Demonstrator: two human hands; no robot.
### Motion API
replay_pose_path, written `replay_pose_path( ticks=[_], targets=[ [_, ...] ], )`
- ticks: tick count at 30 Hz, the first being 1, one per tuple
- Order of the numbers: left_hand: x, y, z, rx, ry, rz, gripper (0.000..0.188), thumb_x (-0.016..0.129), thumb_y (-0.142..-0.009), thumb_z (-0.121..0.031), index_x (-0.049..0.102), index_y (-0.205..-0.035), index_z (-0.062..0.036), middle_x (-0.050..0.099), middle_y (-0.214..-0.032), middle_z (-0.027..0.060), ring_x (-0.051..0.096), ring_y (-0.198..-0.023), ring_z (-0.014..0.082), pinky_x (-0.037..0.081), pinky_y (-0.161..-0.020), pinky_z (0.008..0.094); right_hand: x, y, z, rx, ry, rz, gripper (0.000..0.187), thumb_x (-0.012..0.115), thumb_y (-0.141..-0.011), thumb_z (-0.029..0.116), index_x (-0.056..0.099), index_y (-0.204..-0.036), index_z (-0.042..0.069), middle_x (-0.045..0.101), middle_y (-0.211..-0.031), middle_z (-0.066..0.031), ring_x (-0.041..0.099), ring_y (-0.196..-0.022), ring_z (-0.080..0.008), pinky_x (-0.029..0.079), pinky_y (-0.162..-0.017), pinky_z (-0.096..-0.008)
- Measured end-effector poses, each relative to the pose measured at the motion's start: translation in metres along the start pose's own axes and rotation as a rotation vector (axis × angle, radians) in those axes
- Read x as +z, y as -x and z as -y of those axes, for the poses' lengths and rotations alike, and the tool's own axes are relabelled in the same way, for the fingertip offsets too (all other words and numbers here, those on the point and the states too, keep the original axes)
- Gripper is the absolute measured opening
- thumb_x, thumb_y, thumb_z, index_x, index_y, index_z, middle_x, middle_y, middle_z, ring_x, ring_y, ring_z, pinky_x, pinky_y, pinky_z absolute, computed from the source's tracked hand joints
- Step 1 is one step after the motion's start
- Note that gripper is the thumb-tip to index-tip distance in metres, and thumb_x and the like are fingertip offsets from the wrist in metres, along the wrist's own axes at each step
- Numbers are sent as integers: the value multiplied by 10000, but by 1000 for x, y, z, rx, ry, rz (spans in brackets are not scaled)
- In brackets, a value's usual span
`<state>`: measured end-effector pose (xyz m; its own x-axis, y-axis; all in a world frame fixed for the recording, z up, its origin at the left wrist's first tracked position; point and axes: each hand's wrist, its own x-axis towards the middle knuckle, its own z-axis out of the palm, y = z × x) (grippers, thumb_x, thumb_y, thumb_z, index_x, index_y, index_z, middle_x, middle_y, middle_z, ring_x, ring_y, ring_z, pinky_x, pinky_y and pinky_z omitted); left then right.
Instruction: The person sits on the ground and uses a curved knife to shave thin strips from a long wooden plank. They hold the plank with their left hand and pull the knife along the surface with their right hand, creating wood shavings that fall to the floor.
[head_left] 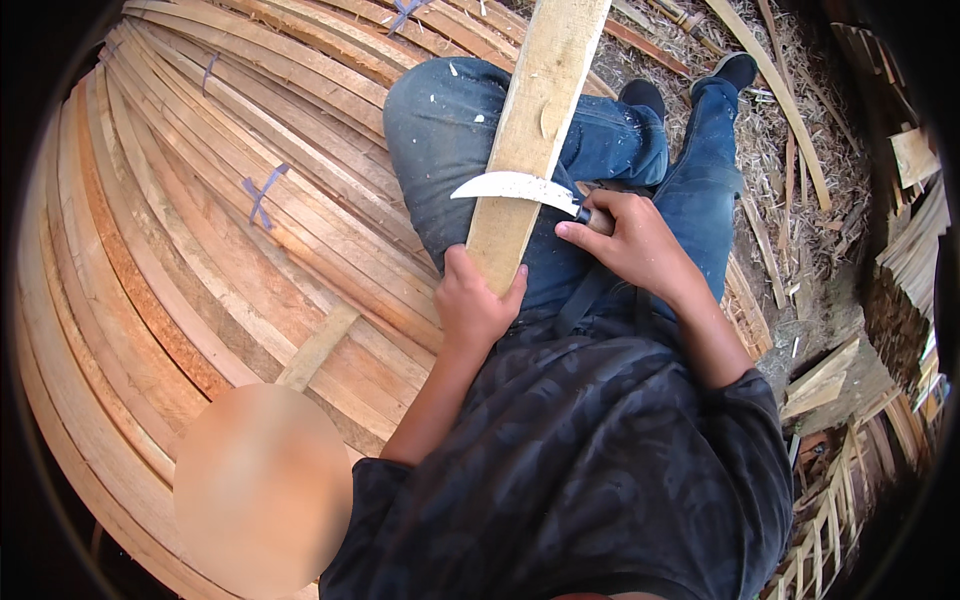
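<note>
One long plank (pixel 532 120) is being gripped at its near end by the left hand (pixel 475 305), its length running far. A curved knife (pixel 515 187) is being clenched in the right hand (pixel 625 240), blade laid crosswise on it.

Dark patterned short-sleeved shirt (pixel 590 470) toward six o'clock, bare forearms, blue jeans (pixel 450 130) flecked with pale wood chips, black shoes (pixel 735 68) toward one o'clock

A rough woodworking yard: stacked slats (pixel 230 230) bundled with blue ties (pixel 262 195), shavings (pixel 770 130) littering the ground, and offcut piles (pixel 900 300) along the right side.
</note>
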<state>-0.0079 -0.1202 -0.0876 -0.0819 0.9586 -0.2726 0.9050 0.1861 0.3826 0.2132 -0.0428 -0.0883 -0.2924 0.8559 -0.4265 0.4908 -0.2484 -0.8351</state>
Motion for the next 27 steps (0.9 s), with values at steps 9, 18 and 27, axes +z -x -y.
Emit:
replay_pose_path(
  ticks=[9, 18, 27],
  targets=[
    [-4, 0, 10, -4, 48, 25, 641, 771, -752, -415, 411, -1086, -3, 585, -905, 230, 620, -789, 448, 495, -656, 507, -26, -10, -47, -192, -350, 247, 267, 646, -949, 205, 548, -1130, 35, 528, -666, 23, 468, -472, -44, 389, -416, -218],
    [-4, 0, 22, 57, 139, -22, 647, 784, -737, -415, 428, -1083, 0, 592, -904, 224, 637, -781, 433, 516, -645, 487, -46, -4, -42, 224, -555, 487, 202, 650, -959, 238, 617, -998, 43, 478, -654, 61, 426, -519, -27, 341, -444, -210],
    [-11, -6, 30, 71, 157, 33, 680, 793, -727, -436, 444, -1103, 12, 616, -858, 209, 651, -746, 411, 524, -628, 471, -46, 0, -56, 180, -585, 249, 209, 702, -922, 213, 647, -1019, 36, 520, -656, 58, 441, -507, -21, 335, -441, -197]
  ],
)
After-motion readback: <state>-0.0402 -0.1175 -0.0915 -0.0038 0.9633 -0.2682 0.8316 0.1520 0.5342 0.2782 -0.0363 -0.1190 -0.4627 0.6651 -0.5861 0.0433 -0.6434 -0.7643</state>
